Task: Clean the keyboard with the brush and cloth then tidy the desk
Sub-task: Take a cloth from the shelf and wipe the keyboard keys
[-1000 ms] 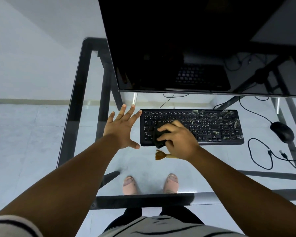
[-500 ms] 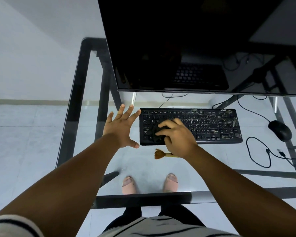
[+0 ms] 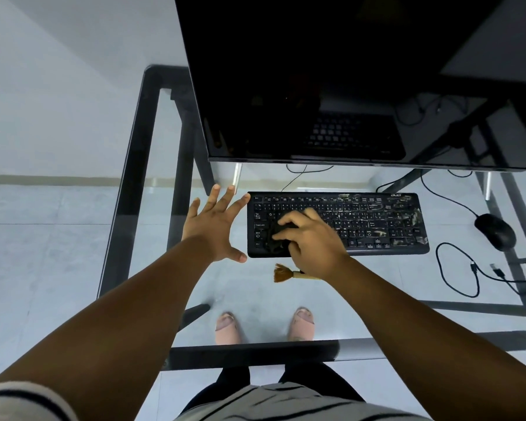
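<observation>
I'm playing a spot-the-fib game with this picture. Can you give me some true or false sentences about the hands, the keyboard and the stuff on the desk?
1. The right hand holds a dark cloth on the keyboard. True.
2. The left hand is gripping the brush. False: its fingers are spread flat on the glass desk beside the keyboard, and the brush lies on the desk in front of the keyboard.
3. The mouse sits to the right of the keyboard. True.
4. The cloth is wiping the right end of the keyboard. False: it is on the left part.
5. The monitor shows a bright picture. False: its screen is dark.
</observation>
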A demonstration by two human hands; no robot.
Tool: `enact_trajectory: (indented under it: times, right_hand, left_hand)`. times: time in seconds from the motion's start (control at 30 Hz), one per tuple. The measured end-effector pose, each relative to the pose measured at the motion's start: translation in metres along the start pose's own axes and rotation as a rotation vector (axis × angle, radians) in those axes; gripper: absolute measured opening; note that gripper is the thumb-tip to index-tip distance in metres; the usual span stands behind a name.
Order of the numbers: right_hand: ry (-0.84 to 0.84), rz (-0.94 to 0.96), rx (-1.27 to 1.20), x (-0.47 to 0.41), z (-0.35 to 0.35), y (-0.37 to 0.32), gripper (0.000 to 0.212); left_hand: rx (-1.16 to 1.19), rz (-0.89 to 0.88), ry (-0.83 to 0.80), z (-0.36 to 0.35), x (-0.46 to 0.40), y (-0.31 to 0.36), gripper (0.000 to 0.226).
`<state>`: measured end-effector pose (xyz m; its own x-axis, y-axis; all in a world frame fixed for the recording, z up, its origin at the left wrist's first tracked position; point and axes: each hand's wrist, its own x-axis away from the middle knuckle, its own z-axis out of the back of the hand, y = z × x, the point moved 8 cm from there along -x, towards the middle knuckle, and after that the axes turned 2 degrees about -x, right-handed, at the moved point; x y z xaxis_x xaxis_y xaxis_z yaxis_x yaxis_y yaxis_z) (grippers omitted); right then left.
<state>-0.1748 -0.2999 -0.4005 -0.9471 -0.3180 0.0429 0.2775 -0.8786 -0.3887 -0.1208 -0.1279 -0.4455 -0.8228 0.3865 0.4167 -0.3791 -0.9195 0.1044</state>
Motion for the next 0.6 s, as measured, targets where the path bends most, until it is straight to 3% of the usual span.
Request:
enact_trajectory:
  times: [0.23, 0.43, 0.6]
  right_hand:
    - [-0.045, 0.112, 0.03, -0.017, -0.021, -0.032, 0.051]
    - [0.25, -0.303, -0.048, -0.024, 0.006, 0.031, 0.043]
    - [0.077, -0.139, -0.039, -0.048, -0.003, 0.001, 0.045]
  left_hand:
    - [0.008, 0.004, -0.006, -0.002, 0.001, 0.001, 0.13]
    - [0.017, 0.003, -0.01, 0.0, 0.001, -0.002, 0.13]
    - [0.013, 0.012, -0.021, -0.002, 0.003, -0.002, 0.131]
